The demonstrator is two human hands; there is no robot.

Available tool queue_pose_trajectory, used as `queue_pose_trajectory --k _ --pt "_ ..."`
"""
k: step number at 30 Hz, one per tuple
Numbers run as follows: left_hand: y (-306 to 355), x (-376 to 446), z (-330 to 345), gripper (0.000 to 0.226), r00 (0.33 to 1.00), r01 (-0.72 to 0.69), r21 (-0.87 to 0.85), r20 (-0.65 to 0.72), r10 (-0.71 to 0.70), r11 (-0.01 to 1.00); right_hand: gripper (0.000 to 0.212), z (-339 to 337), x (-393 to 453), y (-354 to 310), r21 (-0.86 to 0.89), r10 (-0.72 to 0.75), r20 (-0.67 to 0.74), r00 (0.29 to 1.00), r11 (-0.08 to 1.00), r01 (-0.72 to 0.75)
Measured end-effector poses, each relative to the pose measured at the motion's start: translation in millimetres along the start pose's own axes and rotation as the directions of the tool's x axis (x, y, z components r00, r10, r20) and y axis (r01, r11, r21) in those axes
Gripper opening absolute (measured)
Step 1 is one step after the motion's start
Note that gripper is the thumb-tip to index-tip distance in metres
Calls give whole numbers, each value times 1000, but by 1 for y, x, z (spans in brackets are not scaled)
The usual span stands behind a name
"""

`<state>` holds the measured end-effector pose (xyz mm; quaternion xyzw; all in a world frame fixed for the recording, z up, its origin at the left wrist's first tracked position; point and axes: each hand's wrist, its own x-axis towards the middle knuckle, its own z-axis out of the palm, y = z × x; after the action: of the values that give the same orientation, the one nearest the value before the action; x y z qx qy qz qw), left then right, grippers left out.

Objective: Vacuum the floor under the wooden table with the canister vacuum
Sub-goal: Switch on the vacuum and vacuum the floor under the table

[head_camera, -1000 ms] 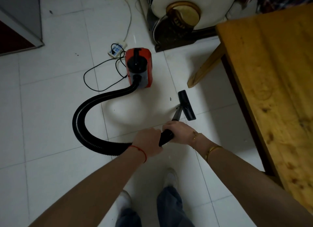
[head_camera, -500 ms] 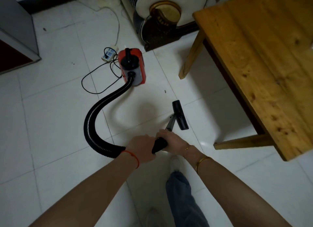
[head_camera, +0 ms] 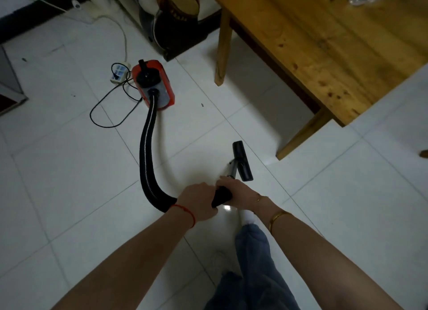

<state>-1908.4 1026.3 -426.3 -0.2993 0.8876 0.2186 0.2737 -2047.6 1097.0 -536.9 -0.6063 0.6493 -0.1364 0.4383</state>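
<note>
Nozzle short of the table, sweep under it not begun

Both hands, left hand (head_camera: 199, 202) and right hand (head_camera: 234, 189), grip the wand handle (head_camera: 221, 196); the floor nozzle (head_camera: 242, 160) sits on open tile beside the wooden table (head_camera: 324, 43), canister vacuum (head_camera: 154, 84) well behind.

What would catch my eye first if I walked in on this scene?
Probably the red canister vacuum on the white tile floor, its black hose curving toward the person. Both hands, left hand and right hand, grip the wand handle, with the floor nozzle just short of the wooden table.
</note>
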Motion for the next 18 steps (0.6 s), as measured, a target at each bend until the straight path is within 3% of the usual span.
queue_pose_trajectory --k 18 --pt "173 -6 54 32 978 -141 -80 145 152 987 26 -3 -185 79 -25 214 5 977 977 -214"
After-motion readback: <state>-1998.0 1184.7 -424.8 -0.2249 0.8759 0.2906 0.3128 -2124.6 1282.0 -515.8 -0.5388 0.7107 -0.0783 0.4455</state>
